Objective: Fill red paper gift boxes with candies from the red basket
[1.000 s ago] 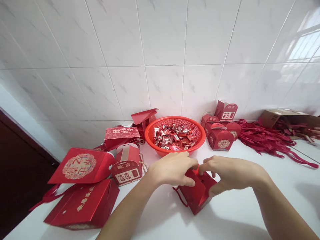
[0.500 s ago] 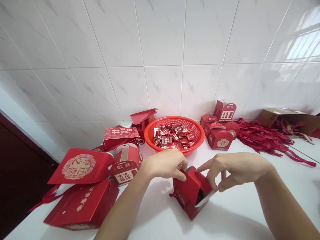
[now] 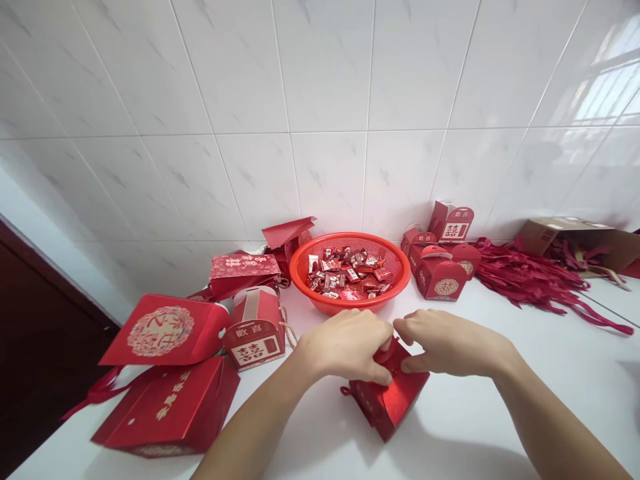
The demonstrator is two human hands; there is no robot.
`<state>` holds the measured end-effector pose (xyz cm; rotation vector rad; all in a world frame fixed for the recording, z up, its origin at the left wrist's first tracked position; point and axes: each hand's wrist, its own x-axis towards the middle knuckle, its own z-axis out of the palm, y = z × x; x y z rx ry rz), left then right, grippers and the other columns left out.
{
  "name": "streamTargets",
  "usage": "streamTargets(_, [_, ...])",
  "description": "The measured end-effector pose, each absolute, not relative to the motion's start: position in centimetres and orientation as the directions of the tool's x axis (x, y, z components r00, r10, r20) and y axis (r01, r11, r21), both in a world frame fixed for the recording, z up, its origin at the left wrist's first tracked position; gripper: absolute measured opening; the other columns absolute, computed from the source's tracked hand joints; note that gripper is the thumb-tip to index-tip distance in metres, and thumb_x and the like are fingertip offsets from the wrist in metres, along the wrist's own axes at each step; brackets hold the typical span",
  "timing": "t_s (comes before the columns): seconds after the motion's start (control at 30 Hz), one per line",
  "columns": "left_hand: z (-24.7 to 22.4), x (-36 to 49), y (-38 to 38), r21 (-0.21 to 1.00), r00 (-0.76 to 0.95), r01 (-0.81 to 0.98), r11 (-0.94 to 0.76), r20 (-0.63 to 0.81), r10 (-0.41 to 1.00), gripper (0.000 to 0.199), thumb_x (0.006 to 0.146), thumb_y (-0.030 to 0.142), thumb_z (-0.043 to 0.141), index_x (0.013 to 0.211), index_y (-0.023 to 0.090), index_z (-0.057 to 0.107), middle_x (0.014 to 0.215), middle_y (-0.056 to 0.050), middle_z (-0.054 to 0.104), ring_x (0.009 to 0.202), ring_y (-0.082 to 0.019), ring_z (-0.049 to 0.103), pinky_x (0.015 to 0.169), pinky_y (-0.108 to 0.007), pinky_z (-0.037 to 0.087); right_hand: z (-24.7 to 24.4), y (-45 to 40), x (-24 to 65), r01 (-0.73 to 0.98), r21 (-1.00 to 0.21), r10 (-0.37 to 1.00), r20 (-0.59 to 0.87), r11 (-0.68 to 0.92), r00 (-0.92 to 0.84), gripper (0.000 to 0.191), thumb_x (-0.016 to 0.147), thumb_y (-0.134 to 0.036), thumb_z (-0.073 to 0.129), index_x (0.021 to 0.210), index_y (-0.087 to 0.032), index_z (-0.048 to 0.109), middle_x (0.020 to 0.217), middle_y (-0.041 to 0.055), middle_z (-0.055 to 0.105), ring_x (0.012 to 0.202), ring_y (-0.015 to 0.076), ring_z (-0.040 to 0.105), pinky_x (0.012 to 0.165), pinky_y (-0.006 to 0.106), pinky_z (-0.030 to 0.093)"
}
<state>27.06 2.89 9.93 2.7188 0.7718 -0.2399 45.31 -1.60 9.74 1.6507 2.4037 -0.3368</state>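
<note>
In front of me on the white table stands a small red gift box (image 3: 400, 400), its top flaps folded inward. My left hand (image 3: 350, 343) is on its left side, the thumb lying along the top and the curled fingers behind, closed on the flap. From the right, my right hand (image 3: 450, 347) grips the back top edge, thumb pressed near the middle of the lid. The fingers of both hands partly cover the closure. A small red ribbon loop (image 3: 345, 390) sticks out at the box's left side.
Behind the box a red plastic basket (image 3: 299, 270) holds wrapped candies (image 3: 350, 273). Larger red boxes (image 3: 165, 407) stand left. Several small red boxes (image 3: 443, 277) are back right, beside a heap of red ribbons (image 3: 525, 277) and a cardboard carton (image 3: 575, 230). A tiled wall (image 3: 330, 173) bounds the back.
The box's raised flaps have been folded down, so the dark opening no longer shows. My right hand has moved left onto the top, and my hands are closer together.
</note>
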Motion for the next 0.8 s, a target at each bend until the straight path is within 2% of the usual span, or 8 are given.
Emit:
streamTargets(0.1, [9.9,27.0,2.8,0.238,0.849,0.515,-0.823,-0.272,0.453,0.033,0.079,0.028,0.063,0.057,0.02,0.039,0.056,0.002,0.052,0.05,-0.014,0.047,0.046,-0.03,0.025,9.5,-2.4,44.8,0.935,-0.093,0.897,-0.262,0.342,-0.355,0.028,0.086,-0.044,0.071,0.089,-0.019,0.061,0.087,0.0066,0.069,0.076,0.0257,0.067,0.057,0.028,0.033])
streamTargets(0.23, [9.7,26.9,2.9,0.224,0.854,0.505,-0.834,-0.27,0.445,0.024,0.08,0.019,0.054,0.059,0.02,0.043,0.059,0.0,0.058,0.05,-0.014,0.047,0.047,-0.028,0.03,7.5,-3.9,42.9,0.933,-0.185,0.928,-0.156,0.308,-0.337,0.052,0.082,-0.065,0.071,0.101,-0.018,0.058,0.096,0.009,0.071,0.079,0.0303,0.07,0.059,0.031,0.037])
streamTargets(0.3, [9.7,26.9,3.0,0.203,0.844,0.512,-0.835,-0.3,0.445,0.02,0.081,0.016,0.052,0.062,0.019,0.046,0.063,-0.002,0.062,0.053,-0.015,0.05,0.049,-0.028,0.032,6.2,-4.4,41.9,0.946,-0.192,0.952,-0.111,0.26,-0.284,0.05,0.087,-0.062,0.066,0.107,-0.017,0.057,0.099,0.0107,0.071,0.081,0.0317,0.071,0.06,0.033,0.036])
streamTargets(0.43, [10.0,26.8,3.0,0.191,0.879,0.44,-0.877,-0.293,0.377,0.022,0.086,0.015,0.05,0.064,0.018,0.055,0.072,-0.005,0.067,0.064,-0.018,0.059,0.054,-0.028,0.037,5.1,-5.0,41.4,0.956,-0.21,0.969,-0.093,0.205,-0.228,0.033,0.088,-0.043,0.064,0.107,-0.018,0.055,0.101,0.0107,0.07,0.081,0.0305,0.072,0.059,0.031,0.033])
streamTargets(0.53, [10.3,26.5,2.8,0.262,0.912,0.386,-0.885,-0.252,0.324,0.016,0.091,0.023,0.054,0.085,0.019,0.068,0.088,-0.006,0.07,0.08,-0.021,0.066,0.064,-0.029,0.043,5.7,-5.2,43.1,0.967,-0.203,0.976,-0.121,0.152,-0.179,0.027,0.083,-0.039,0.06,0.1,-0.019,0.053,0.095,0.0102,0.071,0.077,0.0304,0.071,0.058,0.03,0.031])
streamTargets(0.67, [11.0,25.5,2.4,0.333,0.904,0.42,-0.844,-0.242,0.353,0.034,0.096,0.033,0.056,0.127,0.021,0.064,0.12,-0.009,0.069,0.108,-0.026,0.064,0.082,-0.032,0.046,7.0,-4.8,48.7,0.988,-0.123,0.989,-0.126,-0.092,0.077,0.023,0.087,-0.045,0.054,0.09,-0.022,0.05,0.092,0.0122,0.073,0.078,0.0315,0.069,0.06,0.031,0.034])
streamTargets(0.73, [11.4,25.1,2.3,0.343,0.886,0.459,-0.819,-0.242,0.395,0.039,0.096,0.034,0.056,0.132,0.021,0.062,0.129,-0.008,0.067,0.115,-0.026,0.062,0.087,-0.032,0.046,7.4,-4.0,52.6,0.955,-0.109,0.958,-0.117,-0.275,0.263,0.029,0.084,-0.052,0.057,0.084,-0.024,0.05,0.092,0.0123,0.073,0.077,0.0319,0.069,0.059,0.033,0.036])
streamTargets(0.8, [11.8,24.9,2.1,0.337,0.872,0.486,-0.806,-0.239,0.427,0.04,0.097,0.036,0.057,0.133,0.021,0.062,0.132,-0.007,0.066,0.117,-0.026,0.061,0.088,-0.032,0.045,7.5,-2.7,56.5,0.85,-0.185,0.868,-0.043,-0.494,0.495,0.035,0.08,-0.059,0.063,0.08,-0.025,0.052,0.089,0.0132,0.073,0.078,0.0338,0.069,0.06,0.036,0.04])
